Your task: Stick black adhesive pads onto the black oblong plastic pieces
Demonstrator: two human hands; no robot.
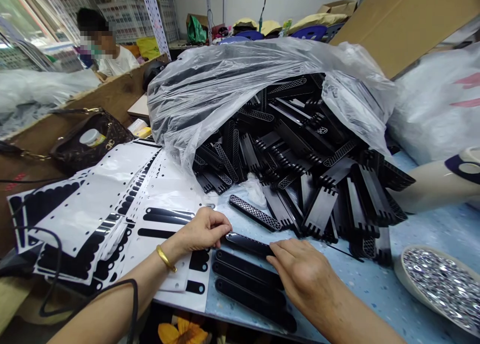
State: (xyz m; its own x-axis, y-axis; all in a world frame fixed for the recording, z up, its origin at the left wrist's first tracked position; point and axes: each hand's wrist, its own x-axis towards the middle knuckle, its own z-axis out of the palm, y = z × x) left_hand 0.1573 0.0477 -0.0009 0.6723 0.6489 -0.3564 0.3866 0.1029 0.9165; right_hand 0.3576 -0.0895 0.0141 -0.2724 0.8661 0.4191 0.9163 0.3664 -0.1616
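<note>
Strip (pixel 247 243) near centre: left hand (pixel 206 228) pinched closed at left end, right hand (pixel 300 264) gripping and hiding right end. Three bars (pixel 249 284) nearer. Bag (pixel 225 79), black parts (pixel 288 139) beyond; bowl (pixel 399 270) right, cut off.

Black plastic strip (pixel 249 244), elongated, held between both hands (pixel 207 228), above the table.

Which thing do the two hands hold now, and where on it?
A black strip: left hand at one end, right hand at the other.
</note>
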